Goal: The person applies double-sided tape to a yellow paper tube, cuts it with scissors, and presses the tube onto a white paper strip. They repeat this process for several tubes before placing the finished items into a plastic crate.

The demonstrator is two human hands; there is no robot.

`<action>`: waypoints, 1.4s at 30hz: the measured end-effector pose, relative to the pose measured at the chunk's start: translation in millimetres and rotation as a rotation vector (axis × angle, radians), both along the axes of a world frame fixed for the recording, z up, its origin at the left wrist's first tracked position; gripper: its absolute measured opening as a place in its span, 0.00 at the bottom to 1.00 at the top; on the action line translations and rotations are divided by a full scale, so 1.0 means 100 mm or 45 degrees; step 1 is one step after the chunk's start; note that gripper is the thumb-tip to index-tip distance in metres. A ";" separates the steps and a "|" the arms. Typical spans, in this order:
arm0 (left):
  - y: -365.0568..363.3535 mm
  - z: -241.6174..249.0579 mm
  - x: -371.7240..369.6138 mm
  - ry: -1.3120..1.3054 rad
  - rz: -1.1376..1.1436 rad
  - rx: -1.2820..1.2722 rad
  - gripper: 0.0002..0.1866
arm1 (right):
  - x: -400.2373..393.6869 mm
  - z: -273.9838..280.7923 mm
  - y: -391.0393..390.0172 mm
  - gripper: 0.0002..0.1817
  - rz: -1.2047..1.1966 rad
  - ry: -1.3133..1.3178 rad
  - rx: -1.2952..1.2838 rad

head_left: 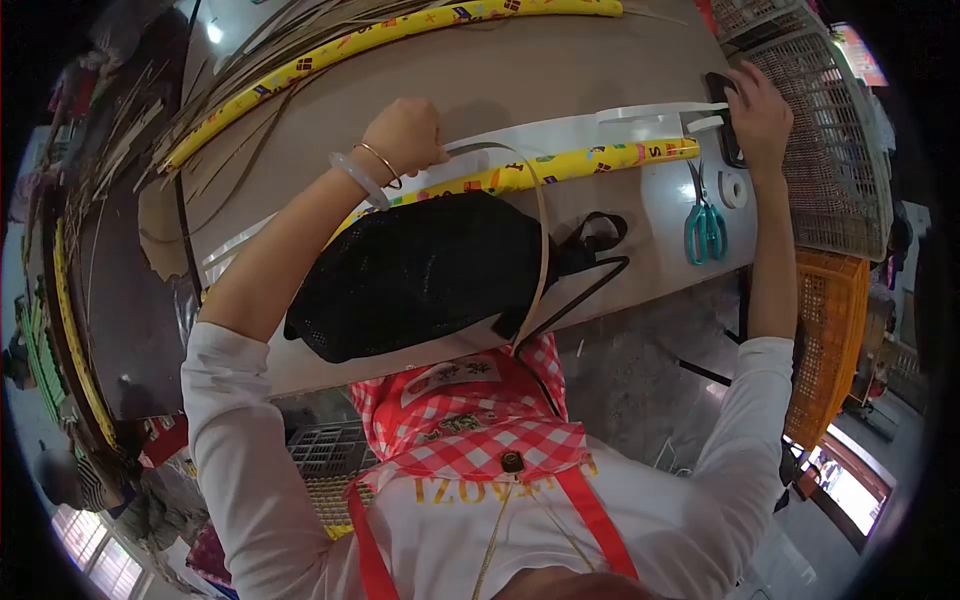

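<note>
My left hand [405, 137] is closed in a pinch on a thin tan strip [540, 215], which arcs over a black mesh bag [420, 270] and runs down toward my lap. On the far right my right hand [760, 115] has its fingertips at the end of a white strip [660, 109], apparently pinching it, over a dark phone-like slab [735, 145]. Between my hands lies a yellow printed wrapped tube [600, 160], partly behind the bag. Teal-handled scissors [706, 232] and a small white tape roll [733, 189] lie left of my right forearm.
Another yellow printed tube [400, 32] lies along the far side of the table, beside many loose tan strips [240, 110]. White plastic crates [820, 130] and an orange crate [825, 340] stand at the right. The table's near edge runs just before my apron [460, 390].
</note>
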State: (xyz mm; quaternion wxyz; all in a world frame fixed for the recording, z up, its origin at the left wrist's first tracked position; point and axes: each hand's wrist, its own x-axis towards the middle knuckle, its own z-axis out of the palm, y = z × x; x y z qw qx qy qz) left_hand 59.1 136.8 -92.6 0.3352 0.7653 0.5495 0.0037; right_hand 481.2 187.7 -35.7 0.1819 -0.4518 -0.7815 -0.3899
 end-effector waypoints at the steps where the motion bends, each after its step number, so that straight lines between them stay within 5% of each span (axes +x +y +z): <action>1: 0.00 0.00 0.00 0.017 -0.007 0.004 0.09 | -0.20 0.03 -0.07 0.12 0.001 0.001 -0.003; 3: 0.00 -0.01 0.01 0.025 -0.005 0.002 0.10 | -0.64 0.07 -0.26 0.11 0.357 0.395 -0.289; 5: 0.00 0.00 0.01 0.039 -0.007 0.004 0.10 | -1.20 0.04 -0.62 0.12 0.324 0.887 -0.933; 10: 0.00 0.00 0.02 0.089 0.005 0.020 0.10 | -1.85 -0.31 -0.81 0.21 0.237 0.806 -1.395; 21: 0.06 0.02 0.03 0.146 -0.015 -0.074 0.06 | -1.76 -0.34 -0.44 0.14 0.129 0.961 -1.957; 31: 0.12 -0.04 0.09 0.258 -0.081 0.064 0.13 | -1.37 -0.49 -0.35 0.18 -0.335 0.564 -1.543; 42: 0.11 0.07 0.08 0.258 -0.055 -0.111 0.08 | -1.49 -0.49 -0.37 0.17 -0.393 0.496 -1.436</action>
